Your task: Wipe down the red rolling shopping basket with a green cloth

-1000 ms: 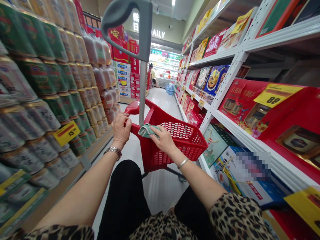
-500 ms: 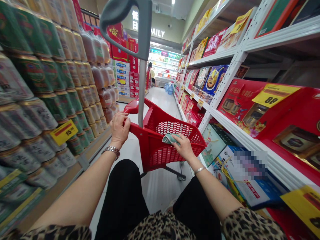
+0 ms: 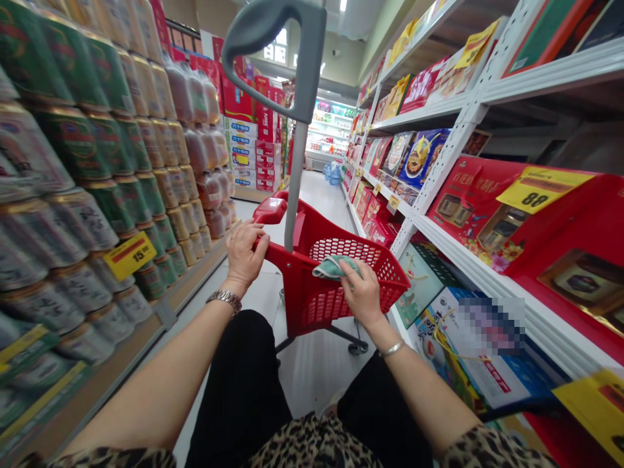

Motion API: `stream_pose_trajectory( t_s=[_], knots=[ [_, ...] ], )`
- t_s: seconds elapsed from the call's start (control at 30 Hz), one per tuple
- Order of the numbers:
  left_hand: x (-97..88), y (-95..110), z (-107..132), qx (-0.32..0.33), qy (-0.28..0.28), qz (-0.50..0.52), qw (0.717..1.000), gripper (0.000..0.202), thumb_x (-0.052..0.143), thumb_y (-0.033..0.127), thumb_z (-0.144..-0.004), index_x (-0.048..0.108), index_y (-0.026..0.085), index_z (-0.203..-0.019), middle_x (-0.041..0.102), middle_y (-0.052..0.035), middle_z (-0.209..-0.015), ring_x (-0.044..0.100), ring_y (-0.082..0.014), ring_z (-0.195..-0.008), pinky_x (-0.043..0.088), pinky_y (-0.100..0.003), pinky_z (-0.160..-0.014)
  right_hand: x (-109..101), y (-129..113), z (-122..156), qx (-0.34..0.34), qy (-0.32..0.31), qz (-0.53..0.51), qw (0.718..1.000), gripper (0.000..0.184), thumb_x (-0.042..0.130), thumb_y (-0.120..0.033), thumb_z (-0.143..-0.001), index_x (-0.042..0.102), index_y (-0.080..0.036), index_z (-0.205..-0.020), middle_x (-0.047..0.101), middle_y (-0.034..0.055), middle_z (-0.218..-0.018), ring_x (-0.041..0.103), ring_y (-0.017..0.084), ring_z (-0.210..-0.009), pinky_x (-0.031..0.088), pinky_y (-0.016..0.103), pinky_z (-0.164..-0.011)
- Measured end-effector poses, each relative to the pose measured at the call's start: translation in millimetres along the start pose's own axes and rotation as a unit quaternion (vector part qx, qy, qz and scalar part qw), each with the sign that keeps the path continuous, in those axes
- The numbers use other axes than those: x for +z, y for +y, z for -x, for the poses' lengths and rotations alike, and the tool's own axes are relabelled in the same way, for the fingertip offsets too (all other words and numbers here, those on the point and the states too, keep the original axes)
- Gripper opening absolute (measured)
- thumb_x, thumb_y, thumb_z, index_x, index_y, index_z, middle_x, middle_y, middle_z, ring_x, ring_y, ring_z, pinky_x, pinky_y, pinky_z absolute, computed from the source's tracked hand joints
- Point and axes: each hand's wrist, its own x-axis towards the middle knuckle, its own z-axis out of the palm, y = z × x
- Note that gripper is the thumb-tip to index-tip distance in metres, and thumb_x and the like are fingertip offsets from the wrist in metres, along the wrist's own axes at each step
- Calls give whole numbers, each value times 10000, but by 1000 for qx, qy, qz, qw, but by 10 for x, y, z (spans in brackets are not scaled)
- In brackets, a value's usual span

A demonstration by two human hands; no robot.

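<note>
Cloth [image 3: 329, 266], green with a pale edge, is held in the right hand [image 3: 361, 290], bunched under the fingers. It is placed at the upper rim of a red basket [image 3: 292, 292], on the side nearest the body, and part of that rim is covered by it. The right grip is narrow, closed on the cloth. Holes are cut through the basket walls, and the basket is carried on a dark frame with a wheel [image 3: 358, 348] seen below it.

A red rail [image 3: 276, 254] at the near left corner of the basket is grasped by the left hand [image 3: 245, 253]; that grip is narrow too, with the fingers curled over the rail. A metal watch [image 3: 225, 298] is worn on the left wrist, and a silver bangle [image 3: 391, 350] on the right. Just beside the left hand, a metal pole [image 3: 295, 188] is seen rising from the cart, topped by a grey loop handle [image 3: 312, 71].

To the left, drink cans [image 3: 114, 201] are stacked in wrapped packs, marked by a yellow price tag [image 3: 130, 255]. To the right, red gift boxes [image 3: 468, 188] are set on white shelves [image 3: 480, 292]. Blue water jugs [image 3: 335, 173] are seen farther off on the floor [image 3: 319, 370].
</note>
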Motion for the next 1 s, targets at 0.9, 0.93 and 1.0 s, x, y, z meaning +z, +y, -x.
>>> stream_pose_trajectory(
  t_s=[0.9,0.93,1.0],
  knots=[
    [-1,213,75,13,-55,9,998,223,454,329,-970,661,255,-930,762,-68,-1186,608,-261,-1295,361,-482,-1123,860,-639,480,-148,-36,-6,988,345,601,-178,-1010,679,-340,-1305,731,51,-1298,595,239,-1242,368,471,-1105],
    [0,214,74,14,-54,10,998,221,455,327,-969,660,255,-929,762,-68,-1184,609,-262,-1293,362,-482,-1122,880,-631,525,-151,-36,-5,988,343,599,-179,-1012,679,-338,-1304,734,50,-1291,600,237,-1232,371,467,-1101],
    [2,215,74,14,-54,9,998,216,458,324,-967,660,257,-929,761,-67,-1184,606,-262,-1298,361,-482,-1124,909,-619,606,-154,-42,-3,987,336,597,-182,-1014,683,-334,-1300,736,49,-1284,604,234,-1218,377,461,-1095]
  ],
)
